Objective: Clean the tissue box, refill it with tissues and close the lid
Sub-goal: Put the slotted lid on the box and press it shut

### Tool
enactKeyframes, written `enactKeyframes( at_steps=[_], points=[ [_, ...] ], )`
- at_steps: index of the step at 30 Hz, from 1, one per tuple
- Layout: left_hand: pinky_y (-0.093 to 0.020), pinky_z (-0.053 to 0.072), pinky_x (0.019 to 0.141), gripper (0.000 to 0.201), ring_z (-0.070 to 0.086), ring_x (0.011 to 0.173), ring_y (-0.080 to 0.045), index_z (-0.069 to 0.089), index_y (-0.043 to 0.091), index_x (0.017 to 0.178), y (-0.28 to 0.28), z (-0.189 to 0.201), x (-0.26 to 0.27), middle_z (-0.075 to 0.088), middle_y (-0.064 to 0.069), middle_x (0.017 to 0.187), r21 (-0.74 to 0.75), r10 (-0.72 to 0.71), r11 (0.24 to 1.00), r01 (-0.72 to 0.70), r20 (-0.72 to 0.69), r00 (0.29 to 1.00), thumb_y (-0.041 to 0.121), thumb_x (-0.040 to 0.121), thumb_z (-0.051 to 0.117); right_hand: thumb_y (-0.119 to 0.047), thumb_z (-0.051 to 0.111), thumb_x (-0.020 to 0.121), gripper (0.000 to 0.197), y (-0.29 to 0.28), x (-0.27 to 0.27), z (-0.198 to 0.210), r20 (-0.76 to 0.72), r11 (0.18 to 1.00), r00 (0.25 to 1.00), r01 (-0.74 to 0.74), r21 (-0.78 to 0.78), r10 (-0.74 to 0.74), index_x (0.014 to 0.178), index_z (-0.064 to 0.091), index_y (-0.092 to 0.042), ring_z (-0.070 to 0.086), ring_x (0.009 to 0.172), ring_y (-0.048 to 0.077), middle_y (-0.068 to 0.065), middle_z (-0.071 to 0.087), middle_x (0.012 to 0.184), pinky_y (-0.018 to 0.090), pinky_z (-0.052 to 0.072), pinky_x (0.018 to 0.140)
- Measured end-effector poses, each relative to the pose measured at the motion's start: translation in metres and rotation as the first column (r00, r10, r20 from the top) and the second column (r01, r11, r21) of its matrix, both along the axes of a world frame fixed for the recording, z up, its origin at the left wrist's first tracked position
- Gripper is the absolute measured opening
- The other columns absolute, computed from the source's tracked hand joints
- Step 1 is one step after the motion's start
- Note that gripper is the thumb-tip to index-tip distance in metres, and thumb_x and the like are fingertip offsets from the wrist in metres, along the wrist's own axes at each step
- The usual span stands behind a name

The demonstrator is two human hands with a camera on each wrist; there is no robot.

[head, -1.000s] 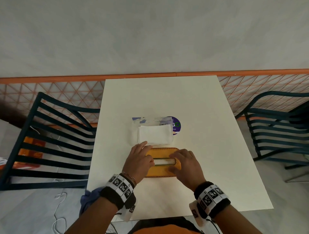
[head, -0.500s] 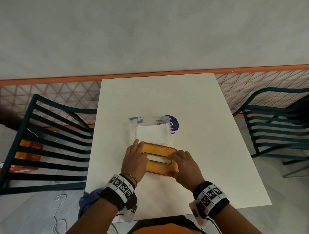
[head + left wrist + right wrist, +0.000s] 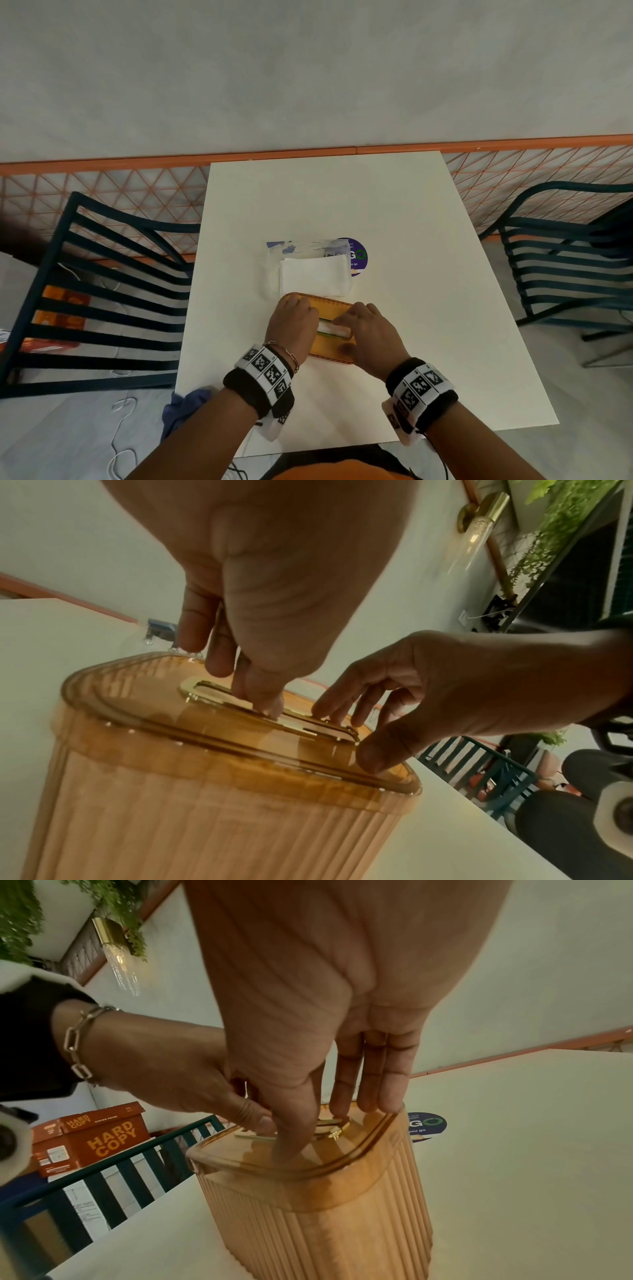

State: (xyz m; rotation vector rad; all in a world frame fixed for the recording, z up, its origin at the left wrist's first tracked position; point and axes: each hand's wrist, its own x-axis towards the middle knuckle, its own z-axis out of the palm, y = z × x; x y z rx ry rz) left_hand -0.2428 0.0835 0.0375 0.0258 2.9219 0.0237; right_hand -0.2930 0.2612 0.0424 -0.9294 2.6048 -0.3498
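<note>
An amber ribbed tissue box (image 3: 330, 305) (image 3: 205, 818) (image 3: 325, 1231) stands on the white table (image 3: 411, 308) with its clear lid on. White tissue shows in the lid's gold-rimmed slot (image 3: 334, 330). My left hand (image 3: 303, 313) (image 3: 253, 696) covers the lid's left part, thumb and fingertips bunched at the slot; whether they pinch anything is hidden. My right hand (image 3: 356, 320) (image 3: 342, 1069) lies on the right part, straight fingers at the slot, thumb pressing the lid's near side. A stack of white tissues (image 3: 313, 277) lies just behind the box.
A clear plastic wrapper (image 3: 301, 248) and a purple round sticker (image 3: 358, 255) (image 3: 428, 1125) lie behind the stack. Dark slatted chairs (image 3: 102, 291) (image 3: 565, 267) flank the table. A blue cloth (image 3: 185, 407) hangs at the near left edge. Orange paper cartons (image 3: 92, 1139) stand on the left.
Both hands have drawn inward over the lid toward its slot. The left fingers, flat on the lid's left end before, now bend down at the slot. The lid sits level.
</note>
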Motion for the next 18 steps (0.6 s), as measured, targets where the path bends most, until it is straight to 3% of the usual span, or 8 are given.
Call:
enactKeyframes(
  at_steps=[4,12,15,18],
  points=[
    [-0.042,0.037,0.103,0.023,0.05,0.113,-0.029,0.061,0.013,0.115,0.005,0.003,0.0,0.059,-0.009,0.12,-0.098,-0.052,0.994,0.053,0.021,0.998,0.016,0.1,0.043,-0.034,0.072,0.08,0.048,0.0,0.0,0.001,0.001,1.0,1.0,-0.012,0.002,0.012,0.126,0.061,-0.034,0.049,0.103,0.02,-0.004,0.056,0.119,0.028,0.048,0.084],
    [-0.037,0.041,0.088,0.016,0.053,0.098,-0.022,0.061,0.019,0.11,-0.01,0.009,0.001,0.061,-0.002,0.109,0.065,-0.03,0.997,0.038,-0.116,0.993,0.023,0.102,0.047,-0.031,0.067,0.087,0.036,-0.003,-0.004,0.001,0.024,0.996,0.998,0.052,-0.075,-0.051,0.122,0.065,-0.032,0.051,0.104,0.019,-0.005,0.061,0.114,0.025,0.044,0.084],
    [-0.034,0.039,0.09,0.019,0.053,0.102,-0.019,0.063,0.027,0.111,-0.018,0.007,0.001,0.062,0.005,0.112,0.165,-0.002,0.986,0.019,-0.103,0.995,0.039,0.099,0.053,-0.033,0.065,0.088,0.026,-0.01,-0.009,0.0,0.017,0.996,0.998,0.068,-0.057,-0.067,0.113,0.068,-0.029,0.052,0.1,0.021,-0.004,0.063,0.107,0.026,0.045,0.081],
    [-0.034,0.039,0.093,0.041,0.051,0.108,-0.015,0.064,0.033,0.115,-0.027,0.003,0.005,0.059,0.012,0.116,0.246,0.022,0.969,-0.01,-0.045,0.999,0.059,0.084,0.061,-0.035,0.066,0.084,0.024,-0.014,-0.013,-0.002,-0.002,0.998,0.998,0.057,-0.031,-0.057,0.107,0.069,-0.029,0.053,0.097,0.021,-0.004,0.064,0.102,0.03,0.048,0.077]
  ],
)
